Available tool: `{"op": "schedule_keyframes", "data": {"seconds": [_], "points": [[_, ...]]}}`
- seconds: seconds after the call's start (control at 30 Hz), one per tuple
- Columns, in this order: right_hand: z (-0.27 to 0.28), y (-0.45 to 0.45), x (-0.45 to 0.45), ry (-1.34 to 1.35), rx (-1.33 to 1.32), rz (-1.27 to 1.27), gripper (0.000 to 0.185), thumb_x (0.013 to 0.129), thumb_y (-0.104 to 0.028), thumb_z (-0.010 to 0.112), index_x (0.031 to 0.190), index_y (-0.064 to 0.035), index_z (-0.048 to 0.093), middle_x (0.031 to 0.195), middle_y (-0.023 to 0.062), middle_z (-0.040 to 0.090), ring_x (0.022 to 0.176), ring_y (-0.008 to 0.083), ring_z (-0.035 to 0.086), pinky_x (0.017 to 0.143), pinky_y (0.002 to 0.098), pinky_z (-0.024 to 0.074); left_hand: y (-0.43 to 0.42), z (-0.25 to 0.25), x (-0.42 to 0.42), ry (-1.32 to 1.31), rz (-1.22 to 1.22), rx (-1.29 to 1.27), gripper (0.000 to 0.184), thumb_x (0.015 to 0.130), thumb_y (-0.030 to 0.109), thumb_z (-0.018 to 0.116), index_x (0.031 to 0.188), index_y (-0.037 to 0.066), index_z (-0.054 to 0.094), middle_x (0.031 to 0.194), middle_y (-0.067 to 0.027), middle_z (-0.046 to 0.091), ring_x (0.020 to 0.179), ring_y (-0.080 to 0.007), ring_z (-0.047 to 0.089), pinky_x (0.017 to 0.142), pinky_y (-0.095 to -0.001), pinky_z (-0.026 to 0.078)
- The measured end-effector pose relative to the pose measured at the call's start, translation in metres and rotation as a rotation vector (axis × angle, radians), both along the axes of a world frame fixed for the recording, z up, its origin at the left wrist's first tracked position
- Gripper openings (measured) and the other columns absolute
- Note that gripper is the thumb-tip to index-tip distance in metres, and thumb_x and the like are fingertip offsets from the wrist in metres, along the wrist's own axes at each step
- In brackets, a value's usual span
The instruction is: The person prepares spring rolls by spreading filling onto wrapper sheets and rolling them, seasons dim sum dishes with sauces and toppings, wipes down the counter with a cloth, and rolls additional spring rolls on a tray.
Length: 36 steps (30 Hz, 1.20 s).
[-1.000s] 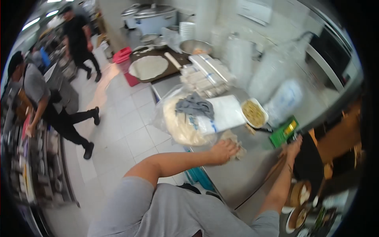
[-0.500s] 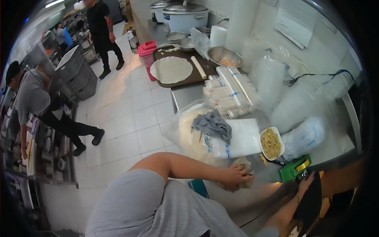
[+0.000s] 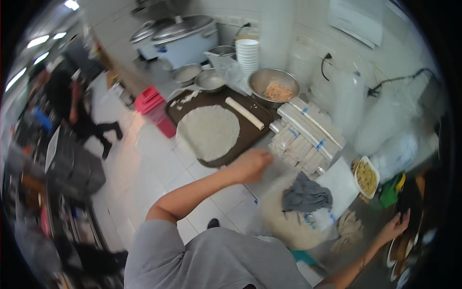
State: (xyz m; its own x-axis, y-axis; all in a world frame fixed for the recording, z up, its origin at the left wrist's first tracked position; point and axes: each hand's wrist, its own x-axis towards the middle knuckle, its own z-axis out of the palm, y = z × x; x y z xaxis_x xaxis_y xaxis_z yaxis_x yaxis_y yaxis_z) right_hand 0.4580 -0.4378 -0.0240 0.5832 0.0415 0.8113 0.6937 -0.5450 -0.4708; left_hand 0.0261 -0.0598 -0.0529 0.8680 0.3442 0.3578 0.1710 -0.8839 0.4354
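Note:
My left hand is raised, fingers curled closed, between the brown tray and the stack of plastic-wrapped rolls. What it holds, if anything, does not show. A clear plastic bag with pale contents lies just below it, a grey cloth on top. Fingers apart, my right hand hovers at the lower right, near the green tape dispenser. A crumpled beige cloth rests on the counter, touched by neither hand. On the tray are a round flat dough sheet and a rolled piece.
Rice cookers, metal bowls and stacked white cups stand at the back. A steel bowl holds shredded orange food. A white container holds chopped food. A pink bin is left of the tray; a person walks beyond.
My left hand has left the beige cloth and moved up and left toward the tray. My right hand has come off the tape dispenser. The view has turned.

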Motion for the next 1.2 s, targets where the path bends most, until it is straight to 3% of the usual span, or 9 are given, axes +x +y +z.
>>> {"op": "schedule_keyframes", "data": {"seconds": [0.17,0.47,0.7,0.8,0.87,0.93,1.0,1.07,1.2], "points": [[-0.012,0.057,-0.166,0.141,0.095,0.083,0.031,0.095,-0.001,0.052,0.126,-0.0006,0.058,0.128,0.0127,0.057,0.112,0.0231,0.056,0.095,0.0337,0.0445,0.11,0.025,-0.035,-0.169,-0.052,-0.146,0.015,0.079,-0.006,0.056,0.091,0.002,0.063,0.089,-0.0155,0.059,0.087,-0.0348,0.061,0.075,-0.0415,0.05],[0.003,0.169,-0.316,0.406,-0.011,0.437,0.02,0.089,0.008,0.05,0.101,0.0024,0.066,0.097,0.011,0.067,0.086,0.0202,0.063,0.083,0.0313,0.0491,0.259,0.018,0.057,-0.189,0.05,0.148,0.008,0.083,0.007,0.061,0.087,0.004,0.068,0.087,-0.0159,0.065,0.083,-0.0354,0.065,0.074,-0.0436,0.052],[0.003,0.303,-0.375,0.499,-0.091,0.835,0.02,0.09,0.007,0.054,0.105,-0.0001,0.067,0.095,0.0106,0.065,0.077,0.0171,0.065,0.066,0.027,0.0538,0.348,-0.003,0.134,0.209,-0.032,0.444,0.016,0.083,0.02,0.062,0.088,0.01,0.072,0.093,-0.0137,0.069,0.087,-0.0342,0.067,0.079,-0.0456,0.053],[-0.011,0.371,-0.38,0.922,0.13,1.006,0.028,0.096,-0.002,0.056,0.123,-0.0023,0.06,0.095,0.0118,0.065,0.074,0.02,0.066,0.068,0.0284,0.0553,0.383,-0.018,0.165,0.312,-0.164,0.508,0.019,0.085,0.02,0.06,0.094,0.011,0.074,0.102,-0.0122,0.07,0.097,-0.032,0.067,0.086,-0.0441,0.052],[-0.017,0.425,-0.372,1.161,0.245,1.022,0.05,0.1,-0.015,0.056,0.145,-0.0045,0.037,0.097,0.0158,0.066,0.077,0.024,0.069,0.069,0.0319,0.0575,0.396,-0.033,0.174,0.3,-0.244,0.503,0.021,0.085,0.023,0.061,0.098,0.013,0.075,0.104,-0.0122,0.07,0.098,-0.032,0.067,0.088,-0.0437,0.051],[-0.022,0.487,-0.36,1.47,0.47,0.825,0.067,0.101,-0.024,0.054,0.152,-0.006,0.015,0.099,0.0221,0.065,0.081,0.0287,0.071,0.068,0.0361,0.0592,0.397,-0.03,0.182,0.418,-0.252,0.435,0.025,0.085,0.026,0.062,0.1,0.012,0.075,0.103,-0.0129,0.071,0.098,-0.0315,0.067,0.087,-0.0441,0.052],[-0.032,0.542,-0.344,1.548,0.77,0.756,0.064,0.101,-0.027,0.05,0.149,-0.0025,0.015,0.099,0.0282,0.064,0.084,0.0325,0.071,0.065,0.0397,0.0608,0.401,-0.041,0.184,0.479,-0.282,0.409,0.026,0.082,0.027,0.064,0.099,0.011,0.075,0.1,-0.0145,0.071,0.095,-0.0325,0.068,0.084,-0.0447,0.053],[-0.061,0.583,-0.323,1.341,0.878,0.701,0.049,0.1,-0.018,0.044,0.139,0.0052,0.026,0.099,0.0305,0.063,0.08,0.0369,0.071,0.06,0.0419,0.0618,0.406,-0.054,0.195,0.46,-0.339,0.442,0.024,0.078,0.027,0.068,0.093,0.01,0.075,0.095,-0.0171,0.071,0.09,-0.035,0.068,0.08,-0.0456,0.054],[-0.047,0.593,-0.312,1.296,0.919,0.569,0.039,0.091,-0.004,0.044,0.123,0.0171,0.039,0.1,0.033,0.061,0.074,0.0421,0.07,0.059,0.0437,0.0634,0.384,-0.034,0.171,0.602,-0.397,0.341,0.028,0.075,0.024,0.067,0.092,0.002,0.075,0.095,-0.019,0.071,0.089,-0.0356,0.069,0.079,-0.0448,0.054]]}}
